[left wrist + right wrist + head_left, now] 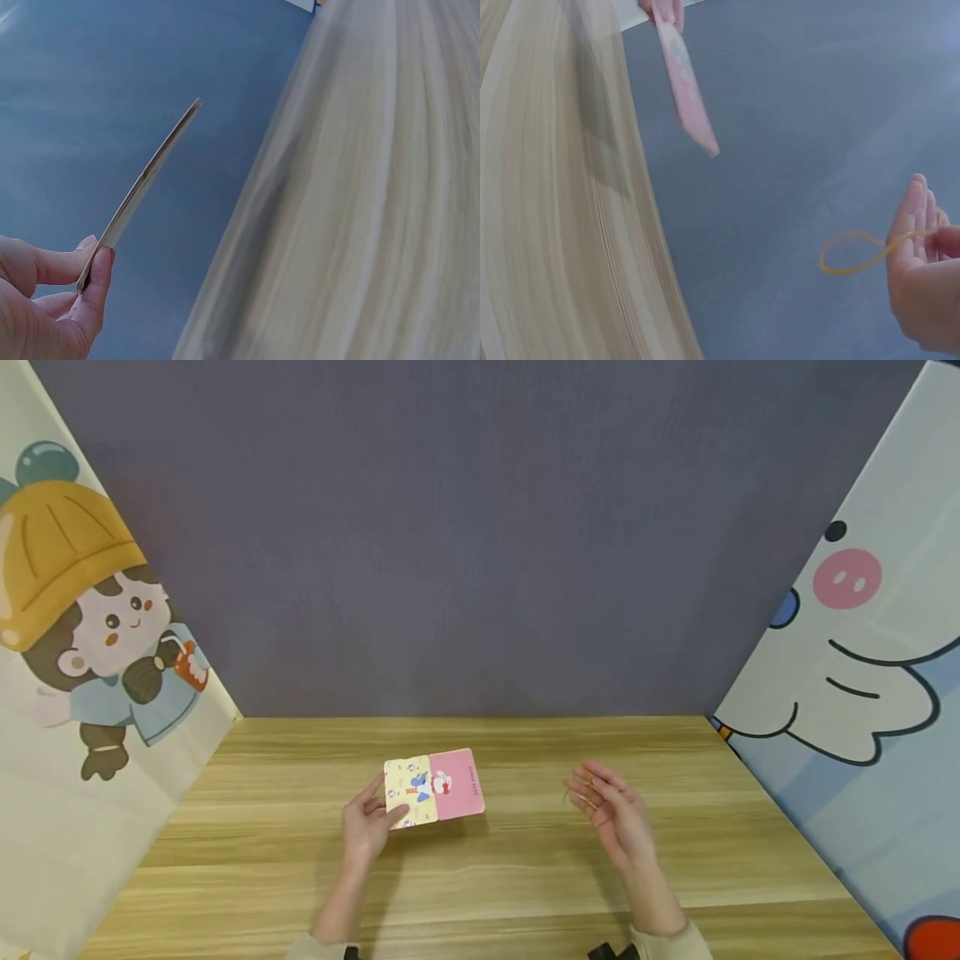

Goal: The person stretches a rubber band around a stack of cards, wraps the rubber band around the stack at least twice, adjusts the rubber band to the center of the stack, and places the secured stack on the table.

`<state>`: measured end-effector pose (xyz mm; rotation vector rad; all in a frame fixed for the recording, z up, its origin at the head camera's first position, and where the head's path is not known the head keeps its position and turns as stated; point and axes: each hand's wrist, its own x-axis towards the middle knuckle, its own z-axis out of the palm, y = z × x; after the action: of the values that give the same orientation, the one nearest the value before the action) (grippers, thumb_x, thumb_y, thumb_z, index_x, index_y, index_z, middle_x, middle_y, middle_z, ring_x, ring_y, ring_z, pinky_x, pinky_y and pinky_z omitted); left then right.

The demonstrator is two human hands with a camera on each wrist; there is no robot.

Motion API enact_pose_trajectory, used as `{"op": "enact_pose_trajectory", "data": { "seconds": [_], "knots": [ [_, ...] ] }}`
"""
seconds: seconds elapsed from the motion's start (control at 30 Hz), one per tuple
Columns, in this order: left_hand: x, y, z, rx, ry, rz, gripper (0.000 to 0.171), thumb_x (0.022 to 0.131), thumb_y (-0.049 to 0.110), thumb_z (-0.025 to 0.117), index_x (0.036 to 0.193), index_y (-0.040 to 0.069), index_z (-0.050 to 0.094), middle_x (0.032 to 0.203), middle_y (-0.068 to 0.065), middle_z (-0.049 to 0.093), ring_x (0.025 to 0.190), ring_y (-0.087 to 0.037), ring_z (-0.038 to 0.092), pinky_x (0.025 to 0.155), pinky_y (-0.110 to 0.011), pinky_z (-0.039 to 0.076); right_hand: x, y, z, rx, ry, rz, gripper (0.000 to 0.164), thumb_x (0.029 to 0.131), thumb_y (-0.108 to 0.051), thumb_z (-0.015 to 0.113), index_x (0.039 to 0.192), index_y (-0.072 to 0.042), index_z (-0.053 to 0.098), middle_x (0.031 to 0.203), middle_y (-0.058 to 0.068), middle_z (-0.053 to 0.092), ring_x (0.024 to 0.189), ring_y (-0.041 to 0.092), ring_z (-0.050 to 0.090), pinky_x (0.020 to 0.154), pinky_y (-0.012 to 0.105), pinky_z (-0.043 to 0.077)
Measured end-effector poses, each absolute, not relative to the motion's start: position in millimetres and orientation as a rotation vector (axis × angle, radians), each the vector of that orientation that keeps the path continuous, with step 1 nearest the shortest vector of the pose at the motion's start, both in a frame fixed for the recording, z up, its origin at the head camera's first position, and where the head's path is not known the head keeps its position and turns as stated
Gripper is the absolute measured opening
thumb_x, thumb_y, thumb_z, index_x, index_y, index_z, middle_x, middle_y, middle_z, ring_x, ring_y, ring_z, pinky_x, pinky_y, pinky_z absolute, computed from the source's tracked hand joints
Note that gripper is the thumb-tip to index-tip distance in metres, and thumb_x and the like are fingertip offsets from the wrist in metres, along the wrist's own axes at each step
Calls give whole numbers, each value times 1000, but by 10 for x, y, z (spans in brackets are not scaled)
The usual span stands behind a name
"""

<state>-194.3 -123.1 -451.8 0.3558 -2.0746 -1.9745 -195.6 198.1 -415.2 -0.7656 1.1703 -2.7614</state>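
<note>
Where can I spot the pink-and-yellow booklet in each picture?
Head: the booklet is in the lower half, slightly left of centre, its printed side facing the camera.
Left wrist: left of centre, nearly edge-on, slanting up from the left fingers.
Right wrist: near the top, left of centre, a slim, pink, slanted shape.
Shared landmark: the wooden tabletop, along the bottom, right and left respectively.

Forearms (343, 897) reach forward, apart; left hand (365, 831) pinches between thumb (397, 815) and fingers (371, 788), right hand (621, 818) pinches too, its fingers fairly straight
</note>
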Motion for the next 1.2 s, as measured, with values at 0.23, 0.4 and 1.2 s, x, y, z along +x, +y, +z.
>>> {"op": "enact_pose_trajectory", "data": {
  "seconds": [0.23,0.4,1.2],
  "knots": [
    [-1878,-1155,-4426,323,-2042,-1995,64,67,-11,69,126,-2,45,83,-21,61,58,-9,57,54,-19,53,-1951,1923,-4175,-900,1448,-2686,32,88,14,39,114,4,55,112,13,59,94,24,60,73,27,54],
    [-1833,-1109,-4376,296,-2023,-2009,63,68,-12,69,126,-3,45,83,-23,61,60,-10,59,56,-20,54,-2233,2043,-4661,-966,1635,-2642,37,83,7,55,119,1,52,118,17,55,89,31,61,61,28,55],
    [-1723,-905,-4281,229,-2021,-2026,65,67,-6,71,126,2,47,82,-16,59,51,-5,46,42,-16,44,-1902,1645,-4161,-892,2250,-2477,38,72,13,63,107,16,49,117,28,49,98,31,56,74,30,53]
  ]
}}
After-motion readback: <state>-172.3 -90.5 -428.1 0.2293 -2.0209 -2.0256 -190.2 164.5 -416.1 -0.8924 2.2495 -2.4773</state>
